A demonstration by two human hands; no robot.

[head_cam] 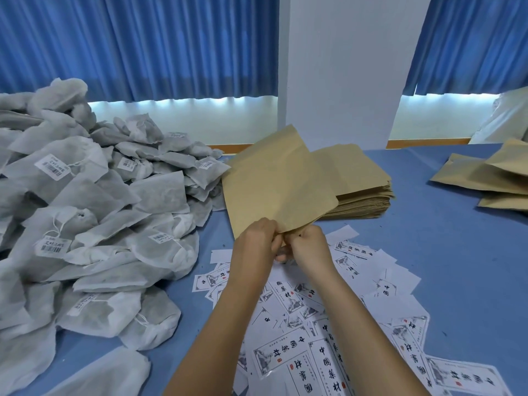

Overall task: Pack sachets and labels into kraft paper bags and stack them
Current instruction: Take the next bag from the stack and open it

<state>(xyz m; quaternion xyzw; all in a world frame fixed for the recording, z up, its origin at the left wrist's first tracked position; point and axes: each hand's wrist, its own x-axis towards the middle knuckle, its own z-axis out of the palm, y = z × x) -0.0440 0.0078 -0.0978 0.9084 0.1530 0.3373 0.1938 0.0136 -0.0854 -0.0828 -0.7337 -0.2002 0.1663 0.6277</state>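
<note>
Pinches the near edge of one kraft paper bag with the left hand and right hand, held up over the table, in front of the bag pile. Looks thin, light and bendy. Probably tears easily. Best held softly at the open edge.

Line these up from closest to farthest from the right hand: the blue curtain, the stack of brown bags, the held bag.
1. Held bag, gripped by the right hand.
2. Stack of brown bags, just behind.
3. Blue curtain, far back.
</note>
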